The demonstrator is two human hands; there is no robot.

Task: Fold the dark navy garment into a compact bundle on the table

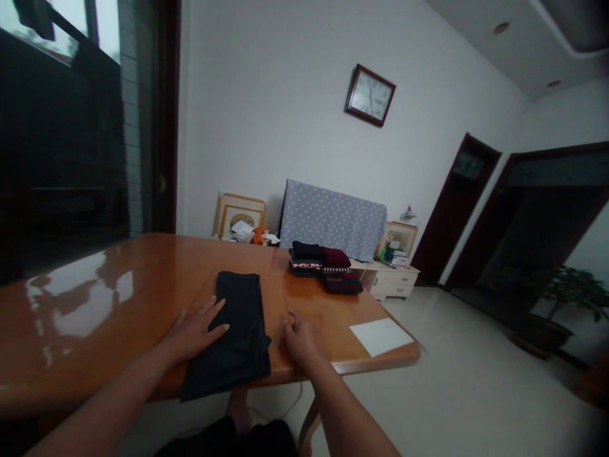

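A dark garment [238, 330], which looks like a pair of trousers, lies folded lengthwise on the wooden table [166, 273]. Its lower end reaches the table's near edge, and a small corner sticks out on the right side. My left hand [195, 327] rests on its left edge with the fingers spread, the fingertips on the cloth. Just right of the garment, apart from it, my right hand [299, 336] is held over the tabletop with curled fingers. Nothing shows between those fingers.
Farther back on the table are stacks of folded clothes [307, 257], with a dark maroon piece [341, 283] in front. A white sheet [380, 336] lies near the right corner. Behind stand a white cabinet [394, 282] and a dotted grey cloth cover [333, 216].
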